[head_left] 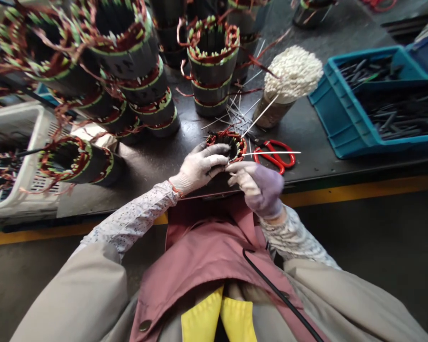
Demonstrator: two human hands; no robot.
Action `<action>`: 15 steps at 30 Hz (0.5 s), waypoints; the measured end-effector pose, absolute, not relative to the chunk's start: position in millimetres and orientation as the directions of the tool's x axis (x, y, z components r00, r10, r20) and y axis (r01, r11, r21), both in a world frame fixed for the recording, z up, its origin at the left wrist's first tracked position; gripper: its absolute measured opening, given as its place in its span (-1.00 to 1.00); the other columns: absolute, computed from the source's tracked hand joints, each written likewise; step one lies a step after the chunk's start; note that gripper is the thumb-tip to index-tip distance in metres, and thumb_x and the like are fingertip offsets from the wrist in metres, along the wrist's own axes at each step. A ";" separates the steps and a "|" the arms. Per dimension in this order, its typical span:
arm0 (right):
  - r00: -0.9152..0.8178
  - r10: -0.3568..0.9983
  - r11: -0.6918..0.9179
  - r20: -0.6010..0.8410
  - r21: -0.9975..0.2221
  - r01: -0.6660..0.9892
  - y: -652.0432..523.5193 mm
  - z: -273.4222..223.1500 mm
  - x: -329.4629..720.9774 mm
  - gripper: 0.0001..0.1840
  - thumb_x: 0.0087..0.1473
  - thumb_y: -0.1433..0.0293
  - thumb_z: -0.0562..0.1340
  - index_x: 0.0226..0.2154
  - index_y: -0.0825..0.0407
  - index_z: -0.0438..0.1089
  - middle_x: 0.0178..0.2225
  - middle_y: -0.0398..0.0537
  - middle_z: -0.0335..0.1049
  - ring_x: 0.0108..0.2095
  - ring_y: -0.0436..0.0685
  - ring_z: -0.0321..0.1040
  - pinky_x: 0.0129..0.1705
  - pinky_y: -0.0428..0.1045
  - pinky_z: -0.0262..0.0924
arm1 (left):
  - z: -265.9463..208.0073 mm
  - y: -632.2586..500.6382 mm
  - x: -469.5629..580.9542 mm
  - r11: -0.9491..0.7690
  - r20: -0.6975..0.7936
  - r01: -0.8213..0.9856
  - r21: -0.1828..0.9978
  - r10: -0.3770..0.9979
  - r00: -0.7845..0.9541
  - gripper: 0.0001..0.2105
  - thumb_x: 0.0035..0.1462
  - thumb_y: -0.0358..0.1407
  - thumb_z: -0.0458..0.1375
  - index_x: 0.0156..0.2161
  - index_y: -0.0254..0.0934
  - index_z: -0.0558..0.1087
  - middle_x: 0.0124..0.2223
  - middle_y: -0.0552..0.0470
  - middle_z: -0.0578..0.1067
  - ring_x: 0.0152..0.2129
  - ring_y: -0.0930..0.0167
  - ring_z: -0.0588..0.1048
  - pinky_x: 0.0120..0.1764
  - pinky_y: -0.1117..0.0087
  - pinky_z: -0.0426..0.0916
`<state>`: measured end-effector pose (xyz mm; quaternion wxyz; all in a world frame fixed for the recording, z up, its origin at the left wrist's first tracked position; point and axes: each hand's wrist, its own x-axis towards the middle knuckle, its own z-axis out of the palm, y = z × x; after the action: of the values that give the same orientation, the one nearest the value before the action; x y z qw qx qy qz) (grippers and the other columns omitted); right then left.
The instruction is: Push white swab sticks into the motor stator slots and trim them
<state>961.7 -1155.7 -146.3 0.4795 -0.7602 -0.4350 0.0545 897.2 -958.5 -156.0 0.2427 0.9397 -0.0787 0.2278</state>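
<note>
A motor stator (241, 146) with copper windings around its rim sits near the table's front edge. My left hand (201, 166), in a white glove with darkened fingertips, grips its left and near side, fingers over the rim. My right hand (258, 185), in a white and purple glove, is closed in a pinch against the near right rim; what lies between the fingertips is hidden. One white cord (271, 153) sticks out to the right from the windings. Just right of the stator lie red-handled scissors (288, 159), partly under that cord.
Stacked stators (214, 71) crowd the back and left, loose copper leads jutting out. A can (271, 111) holds a thick bundle of white cords (292, 71); thin grey sticks (240, 114) lie beside it. Blue bins (342, 118) with dark pieces stand right, a white crate (35, 137) left.
</note>
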 end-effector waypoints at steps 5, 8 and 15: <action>0.663 0.740 0.068 -0.111 -0.969 -0.239 -1140.5 -143.7 938.9 -0.67 0.04 0.27 0.17 -0.66 0.02 0.17 -0.71 -0.25 0.13 -0.79 -0.14 -0.06 -0.76 -0.15 -0.22 | -151.4 -954.2 897.8 -0.862 0.432 -0.281 0.422 -0.081 0.898 -0.87 0.25 -0.24 0.16 -0.26 -0.18 0.54 -0.03 0.03 0.59 -0.10 0.41 0.56 0.12 0.25 0.26; 0.604 0.771 0.097 -0.201 -0.901 -0.423 -1138.3 -124.1 946.3 -0.65 -0.01 0.29 0.19 -0.68 0.00 0.07 -0.74 -0.29 0.05 -0.80 -0.15 -0.17 -0.78 -0.16 -0.31 | -152.2 -951.6 897.0 -0.843 0.424 -0.323 0.429 -0.128 0.897 -0.86 0.25 -0.23 0.16 -0.26 -0.18 0.55 -0.05 0.03 0.60 -0.11 0.41 0.56 0.13 0.24 0.24; 0.625 0.715 0.103 -0.313 -0.837 -0.537 -1066.1 -91.2 992.8 -0.49 0.08 0.18 0.14 -0.67 -0.04 -0.17 -0.72 -0.35 -0.19 -0.77 -0.18 -0.39 -0.78 -0.16 -0.28 | -156.3 -955.2 900.3 -0.906 0.364 -0.343 0.247 -0.242 0.900 -0.79 0.28 -0.24 0.07 -0.19 -0.17 0.56 -0.10 -0.02 0.61 -0.12 0.30 0.54 0.11 0.11 0.26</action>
<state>992.8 -1066.1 -91.2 0.7377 -0.5178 -0.0860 0.4245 900.3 -955.2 -156.3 0.1543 0.9623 -0.1519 0.1648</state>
